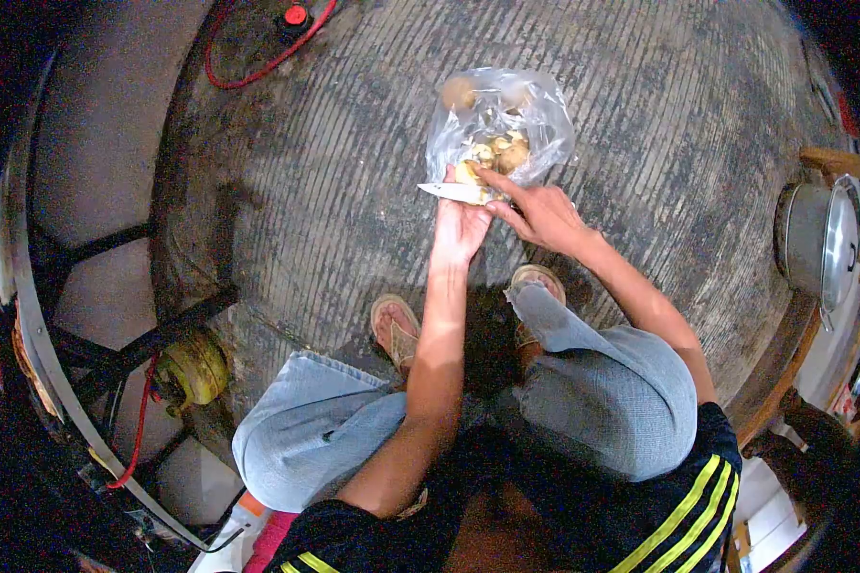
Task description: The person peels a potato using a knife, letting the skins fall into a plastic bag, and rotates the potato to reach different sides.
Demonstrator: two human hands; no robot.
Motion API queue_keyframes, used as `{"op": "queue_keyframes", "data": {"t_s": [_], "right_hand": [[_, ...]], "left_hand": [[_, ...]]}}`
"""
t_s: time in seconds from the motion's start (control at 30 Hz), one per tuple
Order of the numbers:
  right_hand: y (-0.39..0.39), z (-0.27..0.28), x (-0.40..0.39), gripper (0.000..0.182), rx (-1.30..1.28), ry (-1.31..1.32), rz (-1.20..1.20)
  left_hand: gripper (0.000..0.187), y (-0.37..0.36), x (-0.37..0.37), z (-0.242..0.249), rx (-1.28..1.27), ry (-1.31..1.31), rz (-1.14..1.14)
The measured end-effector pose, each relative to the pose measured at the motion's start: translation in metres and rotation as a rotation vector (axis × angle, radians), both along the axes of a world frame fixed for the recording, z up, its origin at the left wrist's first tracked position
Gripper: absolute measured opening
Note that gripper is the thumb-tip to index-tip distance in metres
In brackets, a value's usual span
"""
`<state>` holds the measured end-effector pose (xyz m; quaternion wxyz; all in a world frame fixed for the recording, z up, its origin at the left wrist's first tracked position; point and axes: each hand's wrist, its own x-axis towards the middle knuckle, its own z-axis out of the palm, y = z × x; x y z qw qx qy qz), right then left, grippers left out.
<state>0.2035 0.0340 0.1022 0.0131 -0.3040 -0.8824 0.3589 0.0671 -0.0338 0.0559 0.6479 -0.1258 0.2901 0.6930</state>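
My left hand (462,229) is wrapped round a peeled, pale yellow potato (467,174), just above the near edge of a clear plastic bag (551,113). A knife (453,192) lies across the potato, its bright blade pointing left. The knife's handle end is at my right hand (545,216), whose fingers are closed round it, with the index finger reaching to the potato. Inside the bag are brown unpeeled potatoes (459,93) and light peelings (502,143).
A lidded metal pot (807,239) stands at the right. On the left are a black metal frame (115,239) and a green gas cylinder (193,371). A red hose (258,80) curves across the floor at the top left. My sandalled feet are below my hands.
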Motion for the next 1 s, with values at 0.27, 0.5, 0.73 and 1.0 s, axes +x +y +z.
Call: {"op": "queue_keyframes", "data": {"t_s": [0.27,0.5,0.73,1.0], "right_hand": [[0.001,-0.009,0.0,0.044,0.066,0.151,-0.025],[0.004,-0.007,-0.004,0.039,-0.036,0.182,-0.056],[0.008,-0.006,-0.008,0.038,-0.044,0.155,-0.035],[0.01,-0.003,-0.008,0.039,-0.186,0.182,-0.044]], "left_hand": [[0.034,-0.004,0.001,-0.013,0.056,0.006,-0.031],[0.033,-0.006,0.0,-0.015,0.095,0.088,-0.075],[0.035,-0.009,0.008,-0.021,0.035,0.163,-0.022],[0.037,-0.012,0.0,-0.02,0.089,0.218,-0.063]]}}
